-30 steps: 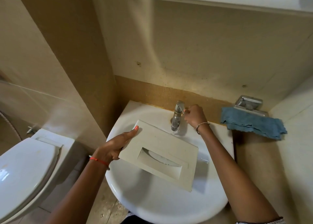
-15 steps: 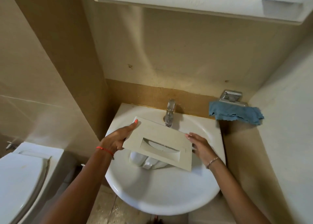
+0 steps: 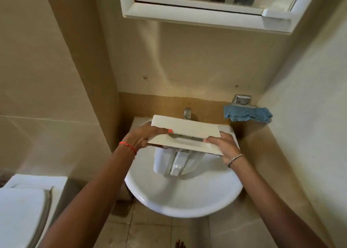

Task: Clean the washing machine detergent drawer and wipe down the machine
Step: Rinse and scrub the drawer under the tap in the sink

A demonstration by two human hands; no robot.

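Observation:
The cream detergent drawer (image 3: 189,129) is held over the white sink (image 3: 184,202), its front panel facing up and its white compartments hanging down into the basin. My left hand (image 3: 144,137) grips the panel's left end, thumb on top. My right hand (image 3: 223,144) grips the right end, fingers at the handle recess. A blue cloth (image 3: 247,114) hangs on a metal holder on the wall right of the tap (image 3: 187,113). No water is seen running.
A toilet (image 3: 22,215) with its lid down stands at the lower left. A mirrored cabinet (image 3: 206,9) hangs above the sink. Tiled walls close in on the left and right. My bare toes (image 3: 179,244) show on the floor below the basin.
My right hand left the tap and took hold of the drawer's right end. The drawer was tilted so its compartments hang down, and the view pulled back and up.

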